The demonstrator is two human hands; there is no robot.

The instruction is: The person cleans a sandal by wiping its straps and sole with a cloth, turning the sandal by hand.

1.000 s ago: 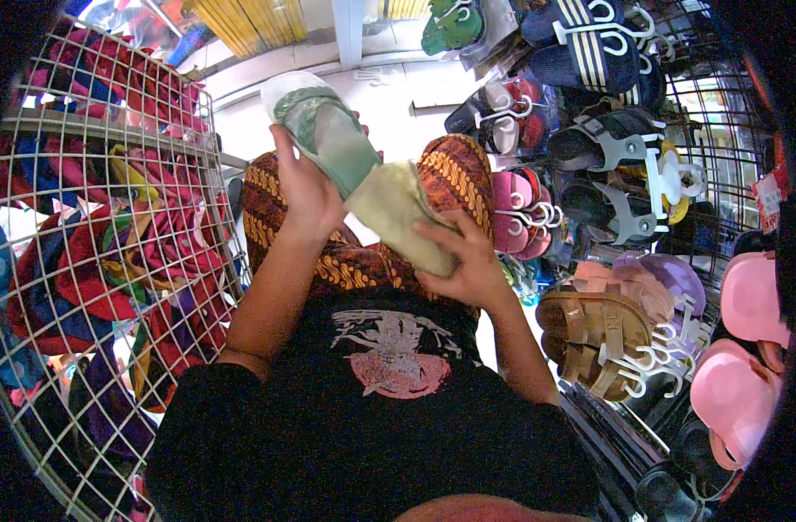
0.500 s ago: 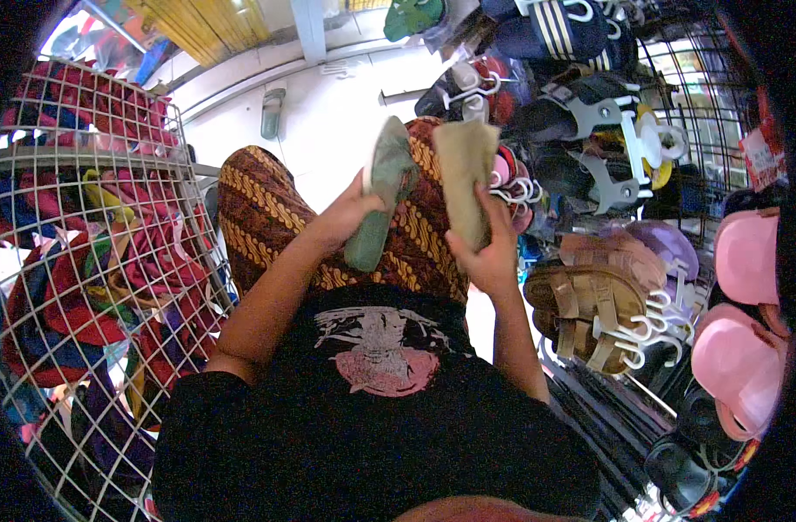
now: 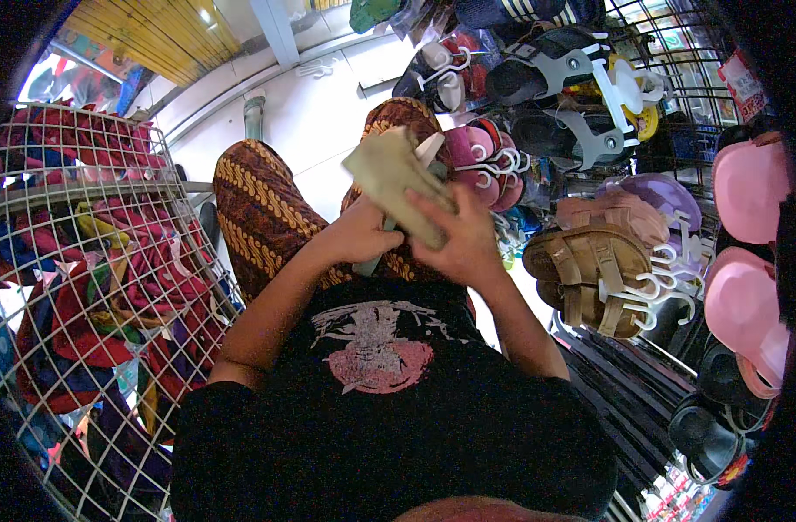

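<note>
My left hand (image 3: 359, 231) is closed around a green sandal with a pale sole edge, held over my lap. Most of that sandal is hidden now; its light tip (image 3: 429, 150) sticks out at the upper right. Across it lies a folded beige cloth (image 3: 399, 181), blurred by motion, gripped in my right hand (image 3: 460, 233). The cloth covers the middle of the sandal and comes right up against my left fingers. Another green sandal (image 3: 254, 116) rests on the white floor beyond my left knee.
To the left stands a white wire-grid basket (image 3: 93, 261) full of colourful items. On the right hang brown sandals (image 3: 589, 270), pink clogs (image 3: 746, 300), grey-strapped black sandals (image 3: 550, 78) and pink slippers (image 3: 467, 143). A black wire rack (image 3: 676, 78) stands behind them.
My right hand has brought the cloth leftward, from beside the sandal onto it. The sandal, in plain sight before, is now mostly covered. The whole view has shifted slightly.
</note>
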